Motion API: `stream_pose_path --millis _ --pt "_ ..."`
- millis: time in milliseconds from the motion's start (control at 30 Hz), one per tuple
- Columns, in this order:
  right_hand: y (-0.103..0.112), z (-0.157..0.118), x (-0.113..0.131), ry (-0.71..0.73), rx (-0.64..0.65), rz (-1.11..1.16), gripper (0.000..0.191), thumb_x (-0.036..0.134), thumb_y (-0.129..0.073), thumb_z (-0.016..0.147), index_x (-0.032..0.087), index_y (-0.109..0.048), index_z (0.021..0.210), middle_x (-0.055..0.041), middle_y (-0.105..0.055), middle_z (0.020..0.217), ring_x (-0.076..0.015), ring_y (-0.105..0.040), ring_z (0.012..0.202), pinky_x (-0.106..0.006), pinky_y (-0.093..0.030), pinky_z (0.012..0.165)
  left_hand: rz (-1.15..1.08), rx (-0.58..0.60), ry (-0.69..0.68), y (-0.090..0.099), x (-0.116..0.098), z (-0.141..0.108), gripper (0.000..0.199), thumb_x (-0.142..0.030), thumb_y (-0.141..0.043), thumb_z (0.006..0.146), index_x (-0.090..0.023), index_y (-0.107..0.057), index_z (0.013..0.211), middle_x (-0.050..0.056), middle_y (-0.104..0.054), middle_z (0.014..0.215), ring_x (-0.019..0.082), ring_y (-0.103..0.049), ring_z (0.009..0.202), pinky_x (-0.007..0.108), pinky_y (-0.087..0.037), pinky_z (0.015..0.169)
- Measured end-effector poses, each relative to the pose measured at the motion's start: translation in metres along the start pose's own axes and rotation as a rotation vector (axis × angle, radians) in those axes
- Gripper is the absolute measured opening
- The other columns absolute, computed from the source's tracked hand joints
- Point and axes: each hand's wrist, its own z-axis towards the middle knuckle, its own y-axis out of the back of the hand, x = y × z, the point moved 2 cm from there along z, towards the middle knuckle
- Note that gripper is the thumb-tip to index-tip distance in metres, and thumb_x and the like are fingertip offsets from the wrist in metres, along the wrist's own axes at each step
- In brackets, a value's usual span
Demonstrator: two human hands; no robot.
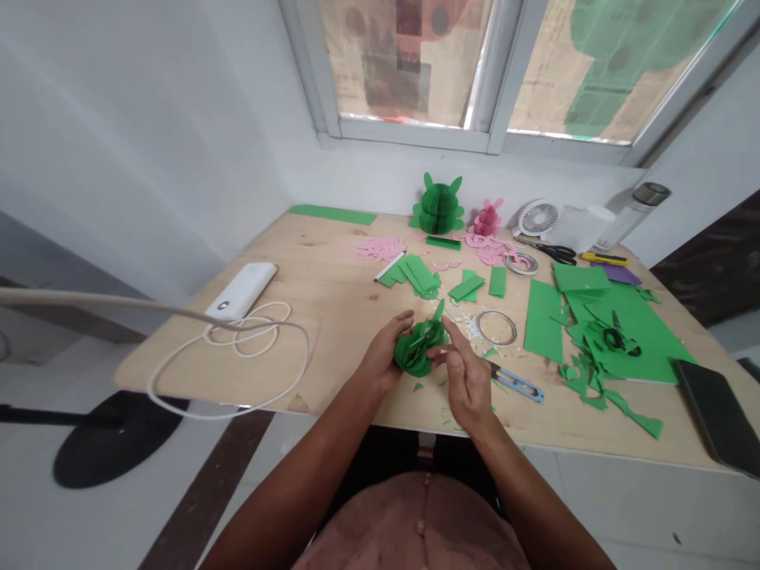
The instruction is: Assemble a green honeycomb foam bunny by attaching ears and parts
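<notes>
A small green folded-paper ball [414, 354] with one upright leaf-shaped piece is held above the table's front edge. My left hand [383, 352] wraps round its left side. On its right side, the fingers of my right hand [466, 376] are bent against the paper. Just right of that hand lies a pair of blue-handled snips [519, 383]. A roll of tape [497, 328] rests beyond it, beside small white scraps. Green paper strips [420, 273] lie behind the ball.
At the back stand a larger green paper figure [438, 210], a pink one [487, 219], a fan [537, 218] and a bottle [632, 215]. Green sheets [647, 332] and a dark phone [716, 412] lie right. A white power bank [242, 291] with a looped cable is left.
</notes>
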Motion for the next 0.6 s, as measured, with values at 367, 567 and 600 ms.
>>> stream_pose_path --millis 367,567,600 --pt "-0.001 -0.004 -0.003 -0.028 -0.104 -0.075 0.046 0.033 -0.033 0.097 0.019 -0.044 0.139 -0.0042 -0.073 0.081 -0.0189 -0.067 0.073 -0.031 -0.052 0.070 0.141 -0.137 -0.316 0.006 -0.001 -0.020 0.040 -0.022 -0.069 0.072 -0.021 -0.058 0.110 0.004 -0.068 0.090 0.018 -0.064 0.082 0.025 -0.048 0.069" --pt "-0.003 -0.004 -0.003 -0.027 -0.110 -0.092 0.046 0.033 -0.033 0.096 0.019 -0.043 0.139 -0.0050 -0.073 0.083 -0.0192 -0.067 0.075 -0.031 -0.052 0.071 0.514 -0.080 -0.685 0.007 -0.007 -0.050 0.025 -0.015 -0.073 0.068 -0.023 -0.068 0.091 0.005 -0.062 0.110 0.023 -0.053 0.113 0.030 -0.040 0.099" --pt "-0.003 -0.003 -0.003 -0.024 -0.105 -0.103 0.047 0.033 -0.033 0.096 0.019 -0.043 0.139 -0.0051 -0.073 0.084 -0.0192 -0.067 0.075 -0.031 -0.052 0.072 0.586 -0.054 -0.694 0.006 -0.007 -0.052 0.022 -0.015 -0.073 0.069 -0.024 -0.069 0.089 0.005 -0.061 0.111 0.024 -0.051 0.114 0.032 -0.038 0.102"
